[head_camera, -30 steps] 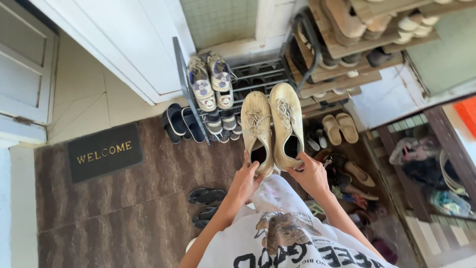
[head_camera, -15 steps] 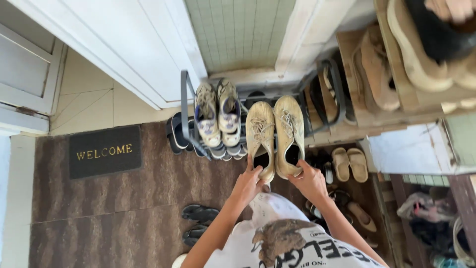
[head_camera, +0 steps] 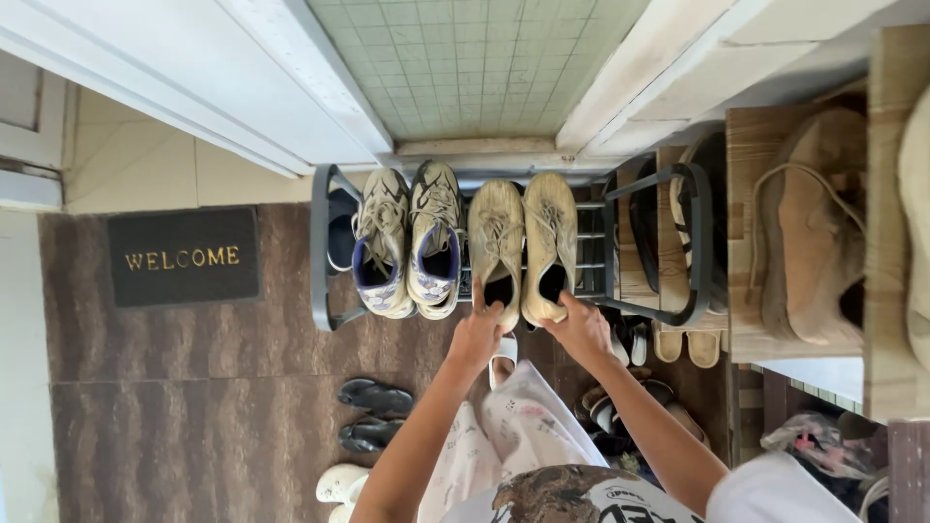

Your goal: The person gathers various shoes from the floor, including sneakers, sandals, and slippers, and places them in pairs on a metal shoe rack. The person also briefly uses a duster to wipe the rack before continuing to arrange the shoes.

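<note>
One head-worn view, looking almost straight down past the person's chest, close above the rack (head_camera: 320, 252). Doorway and tiled wall sit along the top edge, doormat (head_camera: 182, 257) at left, wooden shelves (head_camera: 886, 223) crowding the right.

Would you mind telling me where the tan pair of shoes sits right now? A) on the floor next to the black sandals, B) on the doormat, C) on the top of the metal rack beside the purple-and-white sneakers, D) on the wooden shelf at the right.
C: the tan shoes lie on the metal rack, right of the purple-and-white sneakers, both hands at their heels.
</note>
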